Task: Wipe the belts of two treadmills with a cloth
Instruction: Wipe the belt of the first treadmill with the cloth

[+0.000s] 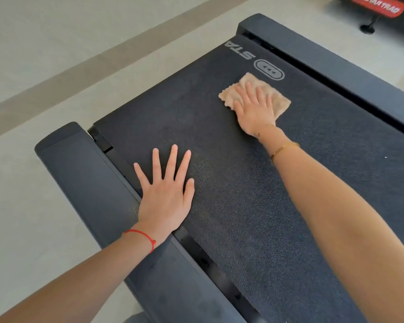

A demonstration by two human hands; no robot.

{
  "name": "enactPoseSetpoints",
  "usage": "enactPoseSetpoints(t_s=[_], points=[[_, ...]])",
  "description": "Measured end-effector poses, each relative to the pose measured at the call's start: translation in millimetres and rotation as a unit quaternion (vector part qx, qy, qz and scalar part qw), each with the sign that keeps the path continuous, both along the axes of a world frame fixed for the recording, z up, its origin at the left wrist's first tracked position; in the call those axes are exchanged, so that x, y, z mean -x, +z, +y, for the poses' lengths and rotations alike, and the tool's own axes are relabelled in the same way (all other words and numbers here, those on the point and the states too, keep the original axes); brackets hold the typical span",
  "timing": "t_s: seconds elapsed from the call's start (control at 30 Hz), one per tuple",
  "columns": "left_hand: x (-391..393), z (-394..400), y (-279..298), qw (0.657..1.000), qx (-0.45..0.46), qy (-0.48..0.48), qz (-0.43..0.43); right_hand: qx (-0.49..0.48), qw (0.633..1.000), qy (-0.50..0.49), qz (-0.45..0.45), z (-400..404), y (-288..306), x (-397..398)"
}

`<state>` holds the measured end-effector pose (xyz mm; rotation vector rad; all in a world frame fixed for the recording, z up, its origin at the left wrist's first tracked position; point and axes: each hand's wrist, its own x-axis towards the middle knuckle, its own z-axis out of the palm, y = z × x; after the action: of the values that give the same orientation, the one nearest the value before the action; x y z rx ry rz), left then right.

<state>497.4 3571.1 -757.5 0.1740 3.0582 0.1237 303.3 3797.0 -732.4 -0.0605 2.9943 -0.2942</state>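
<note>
A black textured treadmill belt (pixel 254 206) fills the middle of the head view, running from near right to far left. A beige cloth (pixel 278 96) lies flat on it near the belt's far end, beside a printed logo (pixel 269 71). My right hand (pixel 254 108) presses flat on the cloth with straight fingers. My left hand (pixel 167 192) rests flat on the belt's left edge, fingers spread, holding nothing.
Dark side rails run along the belt on the left (pixel 79 183) and right (pixel 336 66). Pale floor (pixel 56 54) surrounds the machine. Part of a second machine with a red label (pixel 378 5) shows at the top right.
</note>
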Motion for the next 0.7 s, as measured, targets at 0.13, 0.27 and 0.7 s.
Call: enactPoseSetpoints(t_s=[0.13,0.27,0.7], points=[[0,0,2,1.0,0.009,-0.002,-0.005,-0.01,1.0,0.019,0.001,-32,2,20],[0,0,2,1.0,0.012,-0.003,-0.006,-0.008,0.986,0.169,0.006,-69,2,-8],[-1,2,5,1.0,0.017,-0.002,-0.003,-0.001,0.997,-0.069,-0.017,61,0,-70]])
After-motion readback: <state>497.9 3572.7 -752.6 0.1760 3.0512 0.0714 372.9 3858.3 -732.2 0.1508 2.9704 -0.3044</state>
